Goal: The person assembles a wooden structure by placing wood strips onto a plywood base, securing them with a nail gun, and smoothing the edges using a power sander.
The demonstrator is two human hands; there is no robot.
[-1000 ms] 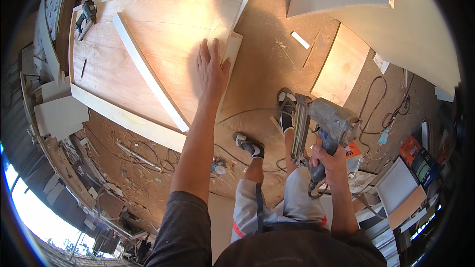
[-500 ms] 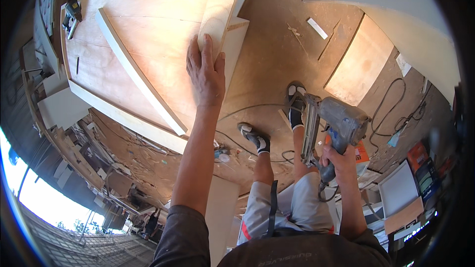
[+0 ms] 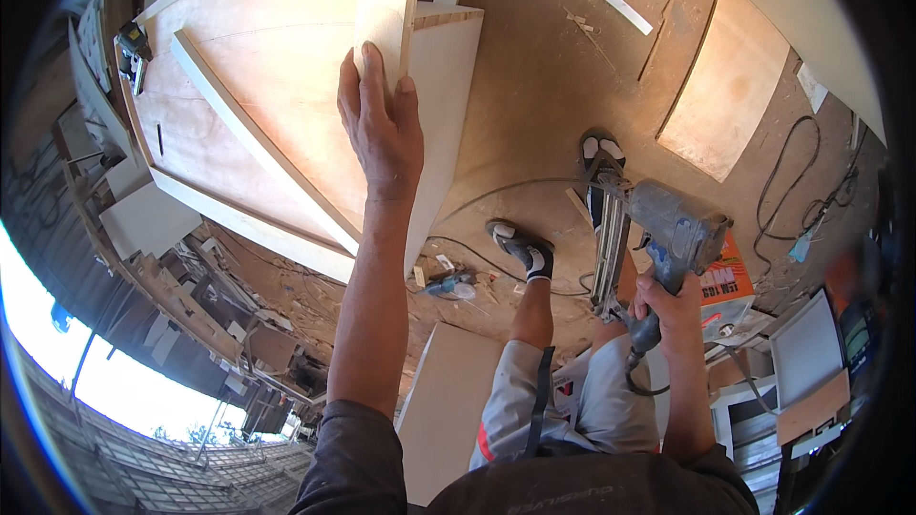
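My left hand (image 3: 384,133) is closed around the near end of a pale wooden board (image 3: 384,5), fingers on top and thumb at its right edge. This board lies along the right side of a large, white-sided, wood-topped panel (image 3: 277,76). A long wooden strip (image 3: 253,129) runs slantwise over the panel's face. In my right hand (image 3: 668,303) is a grey-blue nail gun (image 3: 676,224), gripped by its handle and held over my legs, apart from the panel. A hose hangs from the handle's lower end.
A second small tool (image 3: 135,41) rests at the panel's far left corner. On the floor lie a plywood sheet (image 3: 727,81), a white strip (image 3: 629,13), a dark cable (image 3: 784,181) and a power tool (image 3: 450,283). An orange box (image 3: 727,275) stands right of the nail gun.
The whole view has shifted slightly. My left hand and the board have moved a little left and away from me. The nail gun stays in my right hand, at a similar height.
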